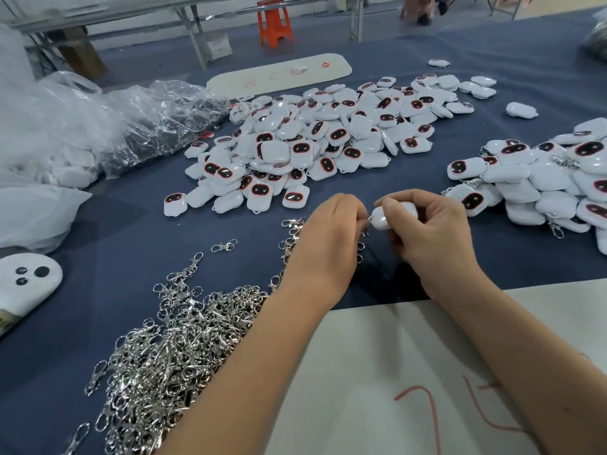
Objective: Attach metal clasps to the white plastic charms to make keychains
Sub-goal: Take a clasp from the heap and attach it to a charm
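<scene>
I am looking at a small assembly workshop. My blue cloth-covered worktable (131, 244) carries bulk stock: a big heap of white plastic charms (315, 139), a second heap with clasps fitted (551, 182), a mound of loose metal clasps (170, 349), and clear plastic bags (108, 123) of more parts. Beyond it I see metal-framed benches (193, 24) and an orange plastic stool (274, 23) on a bare floor.

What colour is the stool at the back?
Bright orange; the stool shows clearly in the head view, beyond the table.
</scene>
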Demonstrator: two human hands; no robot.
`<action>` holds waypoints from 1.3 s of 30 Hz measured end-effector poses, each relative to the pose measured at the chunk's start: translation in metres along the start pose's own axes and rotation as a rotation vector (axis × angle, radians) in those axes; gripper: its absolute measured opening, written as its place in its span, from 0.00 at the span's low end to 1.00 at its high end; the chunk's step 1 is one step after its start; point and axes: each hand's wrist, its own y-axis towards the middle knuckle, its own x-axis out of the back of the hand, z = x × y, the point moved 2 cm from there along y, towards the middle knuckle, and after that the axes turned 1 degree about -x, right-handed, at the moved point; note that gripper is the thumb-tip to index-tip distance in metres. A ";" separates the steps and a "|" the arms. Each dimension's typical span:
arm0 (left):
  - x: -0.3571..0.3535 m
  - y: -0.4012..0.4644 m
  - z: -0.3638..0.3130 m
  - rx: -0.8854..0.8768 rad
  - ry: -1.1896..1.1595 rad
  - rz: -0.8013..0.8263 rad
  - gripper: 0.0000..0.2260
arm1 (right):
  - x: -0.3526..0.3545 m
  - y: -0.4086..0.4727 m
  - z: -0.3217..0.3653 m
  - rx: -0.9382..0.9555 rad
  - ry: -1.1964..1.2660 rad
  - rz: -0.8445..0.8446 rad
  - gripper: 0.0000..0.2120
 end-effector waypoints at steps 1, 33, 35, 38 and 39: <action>0.000 0.000 -0.001 -0.021 -0.056 -0.040 0.05 | 0.001 0.001 0.000 -0.038 0.107 0.007 0.07; 0.012 -0.002 -0.016 -0.037 0.157 0.061 0.13 | -0.009 -0.017 0.004 0.429 -0.355 -0.085 0.02; 0.011 -0.002 -0.014 -0.075 0.166 0.029 0.13 | -0.008 -0.017 0.005 0.421 -0.338 -0.091 0.01; 0.006 -0.002 -0.006 0.039 0.013 -0.073 0.07 | -0.006 -0.013 0.003 0.307 -0.182 -0.076 0.03; 0.005 -0.002 -0.004 0.123 -0.147 -0.099 0.07 | -0.006 -0.011 0.002 0.255 -0.104 -0.061 0.03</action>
